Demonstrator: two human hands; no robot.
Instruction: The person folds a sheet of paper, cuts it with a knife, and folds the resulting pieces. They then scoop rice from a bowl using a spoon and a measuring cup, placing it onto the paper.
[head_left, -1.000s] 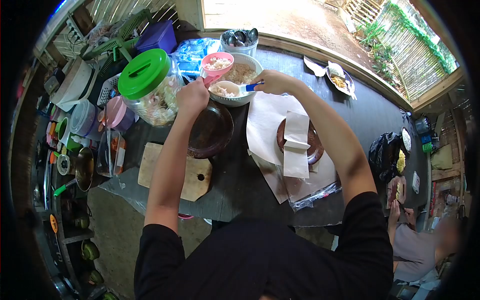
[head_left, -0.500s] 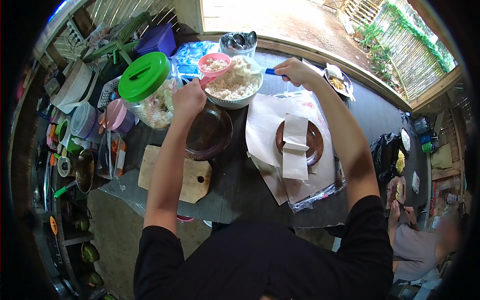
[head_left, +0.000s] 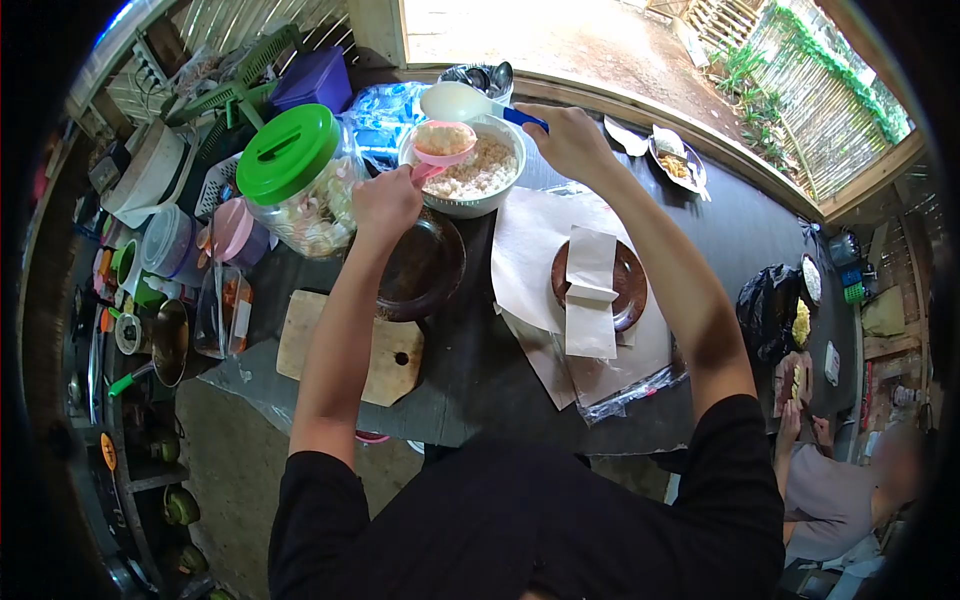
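We hold a heaped pink cup (head_left: 445,140) above the rice bowl (head_left: 470,208).
Left hand (head_left: 388,200) clenches it, right hand (head_left: 572,140) the paddle (head_left: 455,100); a tilt risks spillage.

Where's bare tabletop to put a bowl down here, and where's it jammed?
Two patches: the dark tabletop between the cutting board and the paper sheets, and the wider stretch between the paper and the black bag. Crowded: back left, around the green-lid jar, and the rice bowl where the left hand holds a pink scoop and the right hand a spoon.
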